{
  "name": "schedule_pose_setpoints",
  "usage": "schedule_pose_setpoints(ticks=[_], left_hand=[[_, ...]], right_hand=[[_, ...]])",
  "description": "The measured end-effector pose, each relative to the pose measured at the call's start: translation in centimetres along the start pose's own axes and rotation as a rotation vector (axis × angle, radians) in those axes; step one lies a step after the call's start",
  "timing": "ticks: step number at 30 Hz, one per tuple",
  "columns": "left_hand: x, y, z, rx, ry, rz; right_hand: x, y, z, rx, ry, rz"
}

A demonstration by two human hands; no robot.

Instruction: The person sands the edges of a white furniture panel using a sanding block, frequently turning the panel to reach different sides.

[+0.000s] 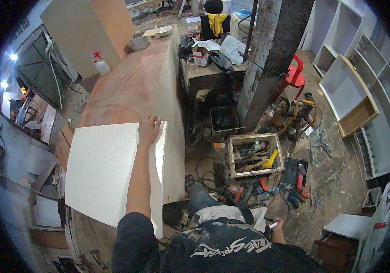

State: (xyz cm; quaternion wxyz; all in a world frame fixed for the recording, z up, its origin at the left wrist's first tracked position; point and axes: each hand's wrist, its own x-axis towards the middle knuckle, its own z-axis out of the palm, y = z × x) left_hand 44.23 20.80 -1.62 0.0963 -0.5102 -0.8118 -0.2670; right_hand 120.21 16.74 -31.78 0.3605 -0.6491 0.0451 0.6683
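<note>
A white textured sheet (99,173) lies over the near end of a long wooden box-like piece (131,84) with a reddish-brown top. My left arm stretches across the sheet. My left hand (149,128) grips it at its far edge, fingers bent over near the box's right corner. The sheet's right part bends down along the pale side. My right hand (277,232) is low at my right side, closed round a small light-coloured object (273,225); its kind is too small to tell, and part of this hand is hidden by my shirt.
A spray bottle (100,63) and a bowl (164,31) stand on the box. Right of it are a wooden tool crate (255,155), power tools (236,193) with cables, an open black case (295,175), a concrete pillar (272,63), a red chair (293,77) and shelving units (377,104).
</note>
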Motion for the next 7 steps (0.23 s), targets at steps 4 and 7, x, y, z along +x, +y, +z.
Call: schedule_pose_setpoints(ticks=[4, 7], left_hand=[[1.0, 0.4, 0.1, -0.005, 0.034, -0.001], [0.5, -3.0, -1.9, -0.026, -0.063, 0.007]], right_hand=[[0.9, -3.2, -1.0, -0.01, 0.048, -0.152], [0.2, -1.9, -0.8, -0.039, -0.019, -0.149]])
